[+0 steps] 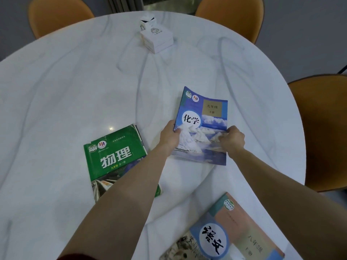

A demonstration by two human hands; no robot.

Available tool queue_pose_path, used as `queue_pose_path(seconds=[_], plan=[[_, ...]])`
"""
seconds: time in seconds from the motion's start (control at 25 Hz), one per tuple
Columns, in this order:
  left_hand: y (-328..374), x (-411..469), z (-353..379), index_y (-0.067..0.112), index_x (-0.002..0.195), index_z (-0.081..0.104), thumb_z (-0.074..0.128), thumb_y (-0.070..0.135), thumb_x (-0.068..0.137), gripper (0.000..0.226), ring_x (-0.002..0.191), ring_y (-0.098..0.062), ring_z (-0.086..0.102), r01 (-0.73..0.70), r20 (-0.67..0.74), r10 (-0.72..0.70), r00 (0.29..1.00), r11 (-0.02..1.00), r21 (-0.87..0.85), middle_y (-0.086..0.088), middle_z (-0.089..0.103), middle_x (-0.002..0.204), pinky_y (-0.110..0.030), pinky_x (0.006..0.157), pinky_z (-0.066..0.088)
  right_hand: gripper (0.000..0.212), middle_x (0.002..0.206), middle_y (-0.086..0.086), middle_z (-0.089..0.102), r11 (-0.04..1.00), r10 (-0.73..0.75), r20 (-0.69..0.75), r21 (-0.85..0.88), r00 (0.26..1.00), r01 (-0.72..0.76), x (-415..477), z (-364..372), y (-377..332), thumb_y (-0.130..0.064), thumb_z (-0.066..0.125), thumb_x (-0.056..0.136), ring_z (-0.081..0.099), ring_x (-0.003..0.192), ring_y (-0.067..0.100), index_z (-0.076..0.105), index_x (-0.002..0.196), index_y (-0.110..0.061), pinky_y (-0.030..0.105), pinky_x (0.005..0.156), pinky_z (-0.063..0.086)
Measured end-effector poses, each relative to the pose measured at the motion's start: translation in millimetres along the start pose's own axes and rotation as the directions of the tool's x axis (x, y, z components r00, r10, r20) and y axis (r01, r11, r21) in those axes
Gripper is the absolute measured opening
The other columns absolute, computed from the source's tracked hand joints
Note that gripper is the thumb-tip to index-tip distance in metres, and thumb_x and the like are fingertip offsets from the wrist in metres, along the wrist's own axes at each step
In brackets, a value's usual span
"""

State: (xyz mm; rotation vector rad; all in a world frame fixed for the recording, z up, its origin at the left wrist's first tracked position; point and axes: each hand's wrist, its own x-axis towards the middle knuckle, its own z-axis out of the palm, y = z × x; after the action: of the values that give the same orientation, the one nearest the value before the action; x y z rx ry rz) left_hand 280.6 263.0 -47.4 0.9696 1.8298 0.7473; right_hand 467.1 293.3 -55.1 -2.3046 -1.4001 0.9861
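Note:
A blue chemistry textbook with a white snowy-mound picture is held between both hands above the white marble table. My left hand grips its left edge, thumb on the cover. My right hand grips its right edge with curled fingers. The book's far end tilts up and its cover bows slightly. A green physics textbook lies flat to the left, partly under my left forearm. A pale orange-and-blue language textbook lies at the near right edge.
White tissue boxes stand stacked at the table's far middle. Orange chairs ring the round table: two at the back and one at the right.

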Motion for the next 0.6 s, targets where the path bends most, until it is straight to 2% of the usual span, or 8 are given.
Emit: queue_pose_path(seconds=[0.08,0.2,0.28,0.36,0.44,0.52,0.6], plan=[[-3.3,-4.1,5.0,0.016,0.129,0.05,0.043,0.012,0.097,0.033,0.11,-0.027,0.06,-0.016,-0.028,0.014,1.0,0.998,-0.064,-0.008,0.061,0.126,-0.037,0.095,0.052,0.032,0.122,0.021,0.057,0.998,0.039,-0.013,0.052,0.999,-0.038,-1.0,-5.2,3.5,-0.013,0.053,0.089,0.059,0.106,0.04,0.053,0.119,-0.002,0.043,0.09,0.051],[-4.3,-14.0,0.3,0.016,0.125,0.053,0.044,0.011,0.097,0.031,0.109,-0.029,0.062,-0.026,-0.054,0.018,0.998,0.989,-0.149,-0.009,0.063,0.124,-0.04,0.093,0.054,0.035,0.125,0.021,0.057,0.982,0.058,-0.029,0.183,0.998,-0.052,-9.8,-17.8,-2.1,-0.011,0.057,0.087,0.06,0.105,0.038,0.056,0.121,-0.004,0.043,0.092,0.053],[-6.8,-21.3,-10.3,0.017,0.122,0.054,0.045,0.011,0.096,0.029,0.104,-0.03,0.063,-0.031,-0.103,0.011,0.995,0.981,-0.19,-0.01,0.065,0.12,-0.043,0.093,0.055,0.036,0.125,0.019,0.058,0.957,0.056,-0.008,0.285,0.998,-0.051,-19.6,-25.1,-12.1,-0.013,0.063,0.086,0.058,0.094,0.03,0.058,0.121,-0.006,0.036,0.085,0.054],[-8.0,-30.8,-27.8,0.018,0.122,0.055,0.047,0.011,0.096,0.029,0.096,-0.027,0.063,-0.048,-0.157,0.012,0.988,0.974,-0.224,-0.01,0.066,0.115,-0.042,0.091,0.054,0.034,0.123,0.018,0.061,0.939,0.02,0.027,0.344,0.999,-0.028,-32.1,-26.4,-25.8,-0.013,0.065,0.085,0.055,0.088,0.026,0.061,0.118,-0.005,0.03,0.076,0.05],[-11.6,-39.1,-48.6,0.016,0.123,0.055,0.049,0.01,0.095,0.029,0.094,-0.024,0.061,-0.069,-0.204,0.022,0.979,0.972,-0.224,-0.01,0.065,0.114,-0.038,0.091,0.052,0.028,0.119,0.018,0.065,0.932,-0.041,0.057,0.361,0.998,0.017,-46.6,-21.6,-40.5,-0.01,0.064,0.085,0.059,0.087,0.027,0.065,0.112,-0.004,0.031,0.078,0.052],[-20.5,-51.5,-72.5,0.014,0.125,0.055,0.05,0.011,0.095,0.03,0.103,-0.025,0.062,-0.076,-0.259,0.023,0.966,0.978,-0.197,-0.009,0.064,0.121,-0.039,0.098,0.051,0.026,0.118,0.016,0.066,0.925,-0.083,0.093,0.377,0.992,0.042,-63.9,-11.3,-55.8,-0.01,0.065,0.084,0.063,0.093,0.029,0.067,0.109,-0.005,0.036,0.085,0.056],[-29.6,-68.4,-94.4,0.012,0.129,0.053,0.049,0.011,0.095,0.034,0.109,-0.026,0.06,-0.062,-0.308,-0.008,0.951,0.975,-0.216,-0.007,0.063,0.125,-0.037,0.1,0.049,0.026,0.118,0.015,0.066,0.922,-0.126,0.123,0.38,0.984,0.07,-80.7,1.2,-70.8,-0.01,0.065,0.083,0.062,0.09,0.027,0.068,0.109,-0.006,0.035,0.085,0.055]])
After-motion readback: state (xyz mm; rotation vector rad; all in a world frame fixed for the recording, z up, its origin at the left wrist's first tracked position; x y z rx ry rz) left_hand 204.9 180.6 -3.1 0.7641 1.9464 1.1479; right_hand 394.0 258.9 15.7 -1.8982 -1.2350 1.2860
